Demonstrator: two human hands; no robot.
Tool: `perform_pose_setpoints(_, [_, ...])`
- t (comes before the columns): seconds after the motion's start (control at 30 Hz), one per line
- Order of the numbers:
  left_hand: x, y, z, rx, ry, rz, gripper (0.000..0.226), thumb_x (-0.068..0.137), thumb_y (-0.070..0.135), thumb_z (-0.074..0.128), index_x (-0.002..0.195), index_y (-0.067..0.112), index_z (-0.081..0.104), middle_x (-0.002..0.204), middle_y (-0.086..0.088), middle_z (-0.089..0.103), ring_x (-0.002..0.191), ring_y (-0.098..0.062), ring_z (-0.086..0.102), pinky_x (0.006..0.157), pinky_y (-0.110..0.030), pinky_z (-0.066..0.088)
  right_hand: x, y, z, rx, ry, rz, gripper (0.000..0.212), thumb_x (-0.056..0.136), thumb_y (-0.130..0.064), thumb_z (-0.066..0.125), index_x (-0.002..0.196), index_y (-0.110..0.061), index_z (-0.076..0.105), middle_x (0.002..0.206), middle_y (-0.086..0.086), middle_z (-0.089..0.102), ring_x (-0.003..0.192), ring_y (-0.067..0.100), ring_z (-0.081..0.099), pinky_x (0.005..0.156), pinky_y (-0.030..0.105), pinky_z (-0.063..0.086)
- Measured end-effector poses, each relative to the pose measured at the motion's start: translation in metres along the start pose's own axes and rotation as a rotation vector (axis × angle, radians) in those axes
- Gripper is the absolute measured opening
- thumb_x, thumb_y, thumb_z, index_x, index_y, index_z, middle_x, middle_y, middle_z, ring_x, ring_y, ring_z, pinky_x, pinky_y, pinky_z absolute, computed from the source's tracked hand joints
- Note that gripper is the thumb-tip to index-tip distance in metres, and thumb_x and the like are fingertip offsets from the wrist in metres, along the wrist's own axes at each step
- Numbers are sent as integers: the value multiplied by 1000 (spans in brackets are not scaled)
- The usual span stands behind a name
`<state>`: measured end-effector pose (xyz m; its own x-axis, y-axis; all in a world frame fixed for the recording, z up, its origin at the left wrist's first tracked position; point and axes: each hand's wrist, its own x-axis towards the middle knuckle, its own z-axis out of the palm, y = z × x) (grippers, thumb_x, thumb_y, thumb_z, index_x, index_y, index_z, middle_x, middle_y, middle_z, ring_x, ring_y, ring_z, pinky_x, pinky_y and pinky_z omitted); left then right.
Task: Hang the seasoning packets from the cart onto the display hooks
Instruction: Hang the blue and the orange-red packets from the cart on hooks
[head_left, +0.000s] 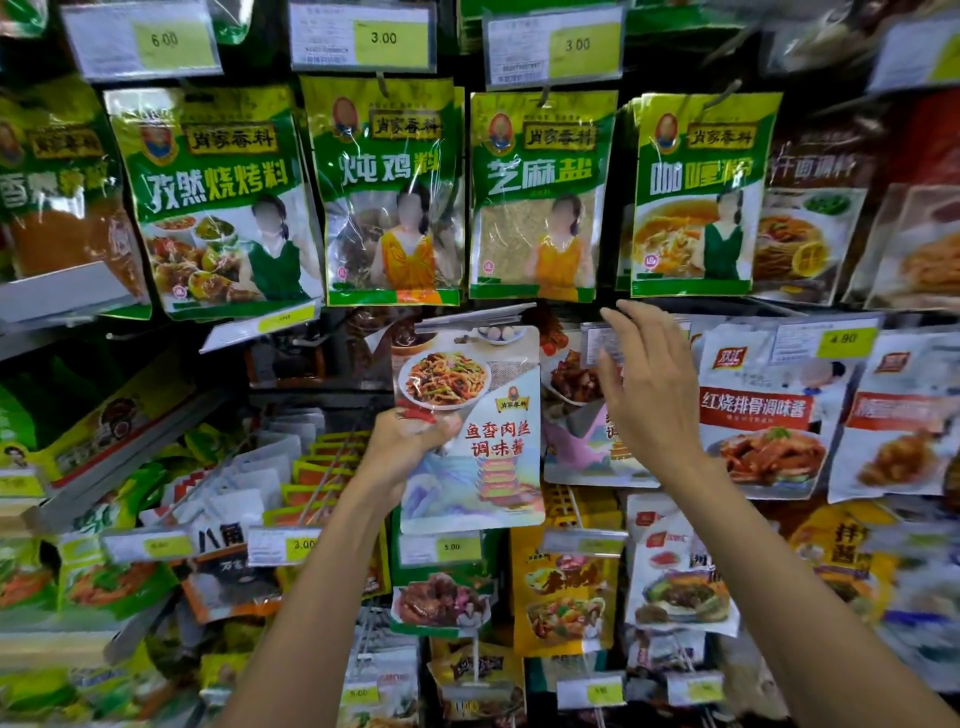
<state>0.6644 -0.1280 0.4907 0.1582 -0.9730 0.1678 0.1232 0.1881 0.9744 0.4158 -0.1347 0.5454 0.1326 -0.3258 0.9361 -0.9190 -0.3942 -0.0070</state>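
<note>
Glossy plastic in its grasp, the left hand pinches a pale seasoning packet by its left edge, upright before the rack. The right hand hovers just beside it, fingers spread, holding nothing. A price tag juts directly over the packet's top; green packets hang overhead.

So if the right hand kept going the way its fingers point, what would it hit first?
Most likely the bottom corner of the green sesame packet, which hangs just above and left of the right hand. Depth is unclear from one view, so the hand could also pass in front of it.
</note>
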Motion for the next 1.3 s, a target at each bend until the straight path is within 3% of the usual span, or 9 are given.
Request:
perform_pose_setpoints(0.2, [2, 1, 4, -1, -18, -19, 21, 79, 1, 72, 98, -7, 67, 102, -26, 69, 98, -43, 65, 90, -57, 49, -3, 8, 8, -2, 34, -31, 38, 95, -14, 55, 130, 1, 54, 127, 18, 58, 123, 29, 46, 109, 42, 35])
perform_pose_setpoints(0.43, [8, -3, 1, -10, -32, -69, 25, 78, 5, 74, 101, -4, 68, 96, -18, 73, 90, -34, 70, 81, -46, 57, -7, 14, 11, -1, 64, -21, 42, 97, -20, 55, 132, 2, 51, 133, 17, 55, 128, 32, 48, 112, 39, 34])
perform_pose_setpoints(0.6, [21, -8, 4, 39, -16, -63, 15, 77, 13, 76, 89, 5, 72, 85, -9, 75, 80, -25, 71, 74, -40, 58, -7, 16, 14, -1, 71, -32, 44, 97, -24, 55, 133, 2, 51, 132, 18, 55, 128, 32, 47, 112, 39, 34])
perform_pose_setpoints(0.7, [36, -9, 11, 80, 134, -44, 20, 81, 29, 73, 87, 10, 70, 81, -1, 72, 77, -15, 67, 70, -31, 53, -7, 17, 15, 4, 81, -35, 45, 96, -25, 55, 133, 1, 51, 132, 18, 55, 128, 31, 46, 110, 42, 36])
perform_pose_setpoints(0.77, [46, -12, 14, 114, 272, -44, 33, 80, 43, 71, 72, 12, 63, 71, 2, 64, 67, -9, 58, 64, -26, 45, -7, 17, 15, -1, 92, -38, 45, 96, -26, 55, 132, 1, 51, 131, 18, 55, 127, 31, 46, 110, 43, 36])
perform_pose_setpoints(0.83, [55, -15, 18, 143, 368, -51, 46, 77, 51, 71, 59, 12, 54, 59, 1, 56, 57, -11, 51, 56, -26, 39, -7, 16, 15, -9, 102, -41, 45, 96, -25, 56, 131, 2, 52, 130, 18, 56, 127, 31, 46, 110, 42, 36])
perform_pose_setpoints(0.97, [70, -12, 28, 247, 536, -105, 58, 73, 58, 71, 60, 6, 51, 57, -3, 51, 57, -15, 49, 56, -31, 34, -7, 15, 15, -8, 102, -36, 45, 95, -24, 59, 130, 2, 53, 130, 18, 56, 127, 30, 46, 110, 42, 36])
perform_pose_setpoints(1.13, [77, -14, 36, 243, 592, -107, 59, 70, 60, 73, 54, 10, 45, 52, 0, 48, 49, -10, 45, 44, -27, 31, -7, 13, 14, -6, 83, -29, 44, 96, -25, 57, 131, 2, 52, 131, 18, 55, 128, 31, 46, 111, 42, 36])
perform_pose_setpoints(1.3, [65, -7, 32, 466, 501, -92, 61, 80, 58, 63, 50, 9, 44, 53, -4, 48, 51, -15, 46, 60, -36, 41, -7, 10, 6, 21, 80, -12, 45, 95, -22, 58, 132, 3, 51, 133, 18, 54, 130, 32, 45, 111, 42, 35])
